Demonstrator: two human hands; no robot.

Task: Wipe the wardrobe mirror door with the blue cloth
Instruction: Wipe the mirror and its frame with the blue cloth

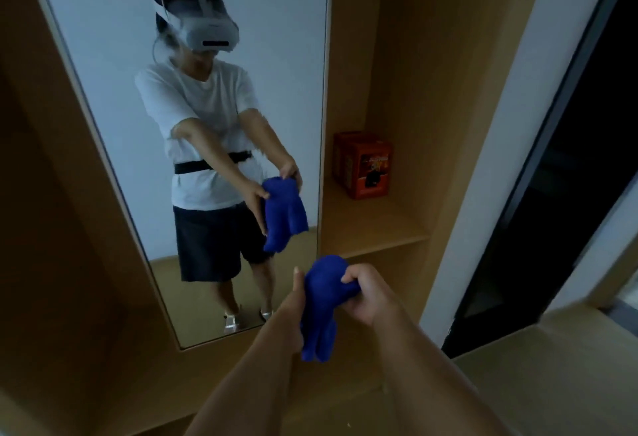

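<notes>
Lower centre of frame: the blue cloth [321, 301] hung bunched between both hands, short of the mirror door [193, 118] at left. The right hand [366, 292] clenched its top; the left hand [293, 311] lay flat-fingered alongside, apparently gathering it into a wiping pad.

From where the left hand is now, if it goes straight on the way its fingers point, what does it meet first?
Probably the wardrobe mirror door. The left hand lies flat against the blue cloth, fingers pointing forward toward the mirror's lower part. Nothing shows in between, though depth is hard to judge.
</notes>
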